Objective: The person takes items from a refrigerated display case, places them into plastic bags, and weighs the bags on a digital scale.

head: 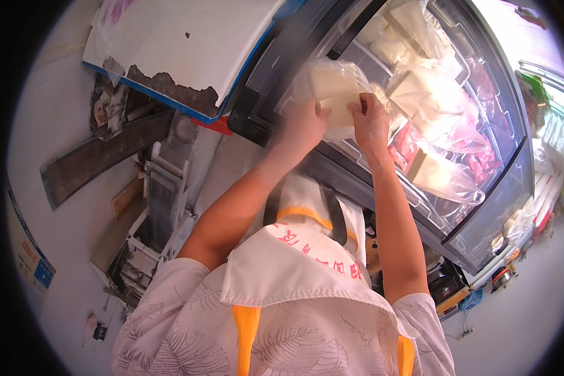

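Note:
A clear plastic bag with a stack of pale, flat sheets (339,91), possibly dough wrappers, is held up in front of me. My left hand (304,123) pinches its near left edge between thumb and fingers. At its near right edge my right hand (371,123) grips with the thumb on top and the fingers curled. The bag is over the near left rim of an open dark-framed case (444,221) with clear walls. Inside the case, to the right of my right hand, lie more bagged pale blocks (425,96) and a smaller bagged block (434,171).
A white-topped table with a blue edge (188,51) and a worn corner stands at the left. Red plastic bags (404,143) lie in the case. White-framed equipment (162,202) stands on the floor at lower left. Stacked packages (547,188) sit at far right.

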Motion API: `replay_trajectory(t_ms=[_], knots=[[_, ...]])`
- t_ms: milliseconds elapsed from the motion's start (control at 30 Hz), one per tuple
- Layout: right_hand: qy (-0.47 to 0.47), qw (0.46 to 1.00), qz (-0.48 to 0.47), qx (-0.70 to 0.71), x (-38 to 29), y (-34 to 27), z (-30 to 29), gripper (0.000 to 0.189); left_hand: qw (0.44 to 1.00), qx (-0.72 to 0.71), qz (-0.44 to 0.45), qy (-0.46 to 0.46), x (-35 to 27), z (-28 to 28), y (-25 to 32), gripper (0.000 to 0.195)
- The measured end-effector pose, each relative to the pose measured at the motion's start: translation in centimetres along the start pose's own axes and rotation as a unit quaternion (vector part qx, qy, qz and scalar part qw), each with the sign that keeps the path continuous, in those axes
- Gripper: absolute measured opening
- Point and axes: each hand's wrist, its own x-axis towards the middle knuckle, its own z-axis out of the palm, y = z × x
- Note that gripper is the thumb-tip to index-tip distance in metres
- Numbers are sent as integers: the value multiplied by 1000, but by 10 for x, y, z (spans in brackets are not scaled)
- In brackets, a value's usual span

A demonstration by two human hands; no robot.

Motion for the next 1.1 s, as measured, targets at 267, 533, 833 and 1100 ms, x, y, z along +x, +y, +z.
replay_trajectory(t_ms=[267, 533, 833, 1100], knots=[[44, 998, 6, 35, -4, 5, 3, 22, 999, 14, 45, 20, 1, -1, -8, 31], [101, 994, -29, -12, -17, 5, -13, 17, 995, 66, 69, -30, 8, -8, -2, 29], [243, 969, -44, 15, -30, -15, -186, 14, 941, 78, 320, 75, -31, -22, 166, 38], [111, 963, -161, -185, 89, 68, -143, 30, 925, 4, 366, 100, 29, 56, 197, 14]])
